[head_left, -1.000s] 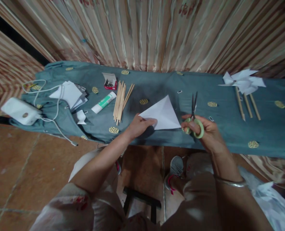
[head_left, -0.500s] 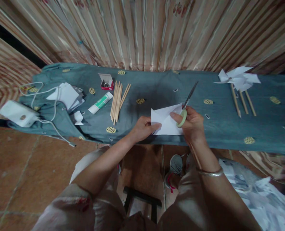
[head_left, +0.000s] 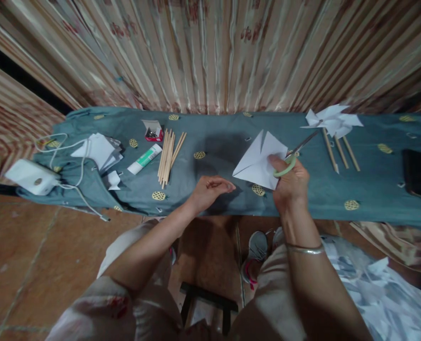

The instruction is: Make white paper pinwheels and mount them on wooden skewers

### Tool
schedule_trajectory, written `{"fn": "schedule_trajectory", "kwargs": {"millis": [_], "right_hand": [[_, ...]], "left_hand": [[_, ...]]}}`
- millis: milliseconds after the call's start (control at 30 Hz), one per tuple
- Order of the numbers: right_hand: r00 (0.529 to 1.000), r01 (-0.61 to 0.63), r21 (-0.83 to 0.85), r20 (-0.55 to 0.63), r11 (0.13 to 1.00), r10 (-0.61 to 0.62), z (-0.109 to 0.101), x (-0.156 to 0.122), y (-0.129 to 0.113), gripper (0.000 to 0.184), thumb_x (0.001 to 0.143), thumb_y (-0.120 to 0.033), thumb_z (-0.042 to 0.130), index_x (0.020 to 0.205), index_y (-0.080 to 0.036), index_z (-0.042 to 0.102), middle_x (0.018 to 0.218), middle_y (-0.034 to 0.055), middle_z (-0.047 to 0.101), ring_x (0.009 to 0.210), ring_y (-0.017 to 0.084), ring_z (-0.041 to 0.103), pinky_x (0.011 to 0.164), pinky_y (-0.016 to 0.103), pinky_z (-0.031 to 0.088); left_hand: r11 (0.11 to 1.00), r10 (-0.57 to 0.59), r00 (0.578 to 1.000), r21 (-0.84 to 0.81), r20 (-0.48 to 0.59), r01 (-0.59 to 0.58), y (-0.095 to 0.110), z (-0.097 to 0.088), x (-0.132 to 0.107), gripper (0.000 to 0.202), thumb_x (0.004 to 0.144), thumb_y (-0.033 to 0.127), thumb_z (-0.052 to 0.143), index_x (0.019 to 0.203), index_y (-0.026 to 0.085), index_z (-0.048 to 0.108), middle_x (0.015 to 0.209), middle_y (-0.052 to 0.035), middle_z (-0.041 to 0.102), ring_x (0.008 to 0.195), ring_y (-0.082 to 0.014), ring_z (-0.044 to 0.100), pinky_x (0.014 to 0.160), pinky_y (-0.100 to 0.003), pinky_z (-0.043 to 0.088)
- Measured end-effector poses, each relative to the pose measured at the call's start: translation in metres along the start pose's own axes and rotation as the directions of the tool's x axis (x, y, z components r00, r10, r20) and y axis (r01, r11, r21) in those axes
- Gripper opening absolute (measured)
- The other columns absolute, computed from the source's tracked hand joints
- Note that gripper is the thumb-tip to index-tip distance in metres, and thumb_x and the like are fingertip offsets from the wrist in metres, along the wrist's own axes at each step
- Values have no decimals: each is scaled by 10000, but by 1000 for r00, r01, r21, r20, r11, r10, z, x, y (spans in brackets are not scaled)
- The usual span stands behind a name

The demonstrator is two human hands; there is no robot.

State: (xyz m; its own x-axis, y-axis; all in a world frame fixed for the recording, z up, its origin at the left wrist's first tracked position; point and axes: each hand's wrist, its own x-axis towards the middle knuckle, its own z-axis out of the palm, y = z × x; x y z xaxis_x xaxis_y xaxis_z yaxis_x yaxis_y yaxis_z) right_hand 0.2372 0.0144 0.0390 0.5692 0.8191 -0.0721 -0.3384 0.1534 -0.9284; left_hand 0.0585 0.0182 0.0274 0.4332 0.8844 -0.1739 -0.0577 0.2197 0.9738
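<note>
My right hand (head_left: 294,182) holds a square of white paper (head_left: 256,161) and a pair of scissors (head_left: 286,166) with pale green handles. The blades point up and to the right, away from the paper. Slits run in from the top and left corners of the sheet. To the left of the paper, apart from it, my left hand (head_left: 212,192) hovers over the near edge of the cloth, its fingers loosely stretched with nothing seen in them.
Wooden sticks (head_left: 167,158), a glue tube (head_left: 144,159) and a small red box (head_left: 153,131) lie left of centre. Farther left are stacked paper (head_left: 98,151) and a white charger (head_left: 32,176). Paper pinwheels (head_left: 333,119) and a black phone (head_left: 420,173) lie to the right.
My left hand has let go of the paper. My right hand has moved slightly right with the paper and scissors, and the sheet has turned so a corner points left.
</note>
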Motion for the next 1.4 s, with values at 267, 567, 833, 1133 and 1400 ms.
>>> {"fn": "schedule_trajectory", "kwargs": {"millis": [267,567,833,1133,1400], "right_hand": [[994,-74,12,87,997,72,16,-16,9,278,619,-324,758,767,-204,555,771,-31,651,671,118,596,681,276,501],[981,-36,-117,184,993,57,15,-17,1,398,591,-450,771,857,-184,639,731,-20,685,672,131,601,633,253,473],[902,-96,-298,377,950,210,-2,-40,-12,473,590,-526,775,886,-168,685,666,2,697,518,109,576,518,237,443],[767,-213,-395,499,894,403,5,-95,-10,504,676,-569,714,970,-161,697,744,49,735,580,118,605,600,262,480],[672,-152,-405,626,902,394,20,-107,3,519,722,-586,682,1069,-199,675,844,67,729,689,151,609,709,311,494]], "left_hand": [[971,-15,986,-238,-165,-25,6,36,3,353,623,443,789,795,143,718,819,-63,727,763,-176,653,704,-276,507],[919,-40,935,-380,-352,-103,25,38,18,318,675,365,753,912,176,661,875,-44,723,755,-170,670,623,-251,503],[872,-117,873,-470,-474,-138,30,25,-15,251,689,272,731,881,154,619,757,-10,688,627,-116,625,600,-225,495],[785,-34,774,-496,-633,-371,23,2,-49,339,593,170,773,904,185,641,914,-33,732,897,-170,678,777,-259,523],[827,98,778,-384,-621,-410,26,-14,-42,316,588,233,790,871,175,661,820,-26,732,957,-199,674,879,-298,495]]}}
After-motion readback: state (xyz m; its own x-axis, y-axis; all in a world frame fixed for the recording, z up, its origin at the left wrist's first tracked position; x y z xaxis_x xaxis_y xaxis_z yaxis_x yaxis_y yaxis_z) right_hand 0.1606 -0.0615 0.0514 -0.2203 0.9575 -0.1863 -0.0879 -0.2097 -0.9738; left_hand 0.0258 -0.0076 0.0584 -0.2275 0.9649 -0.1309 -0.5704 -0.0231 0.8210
